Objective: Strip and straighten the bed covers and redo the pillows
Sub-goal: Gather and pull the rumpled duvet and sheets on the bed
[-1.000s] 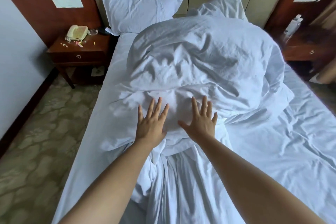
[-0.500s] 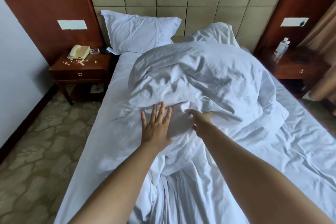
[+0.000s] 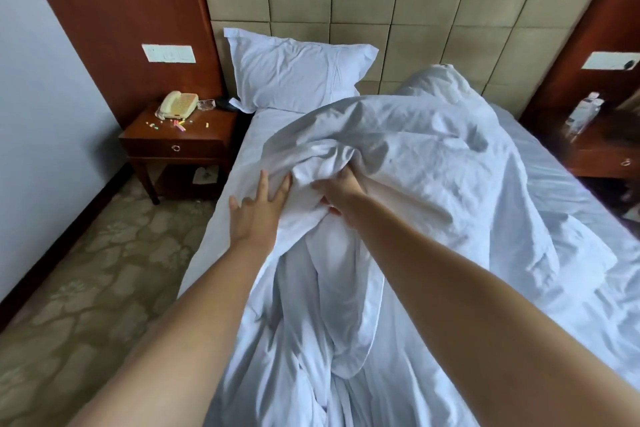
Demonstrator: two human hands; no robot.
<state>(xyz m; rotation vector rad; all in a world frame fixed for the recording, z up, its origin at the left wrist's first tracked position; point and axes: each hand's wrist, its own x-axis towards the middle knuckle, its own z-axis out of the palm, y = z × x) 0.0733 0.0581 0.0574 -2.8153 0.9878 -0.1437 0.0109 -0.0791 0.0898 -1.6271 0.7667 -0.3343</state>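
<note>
where duvet (image 3: 398,163) bunches, pillow (image 3: 294,69) sits behind.

A hotel bedroom: a bed (image 3: 571,191) in white linen stands against a padded panel headboard (image 3: 398,3), flanked by matching wooden nightstands (image 3: 180,142), one carrying a corded telephone (image 3: 178,105), with switch plates (image 3: 168,53) set in wood wall panels above.

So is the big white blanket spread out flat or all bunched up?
Bunched up. The blanket sits in a crumpled heap mid-bed, and the right hand grips a fold of it.
</note>
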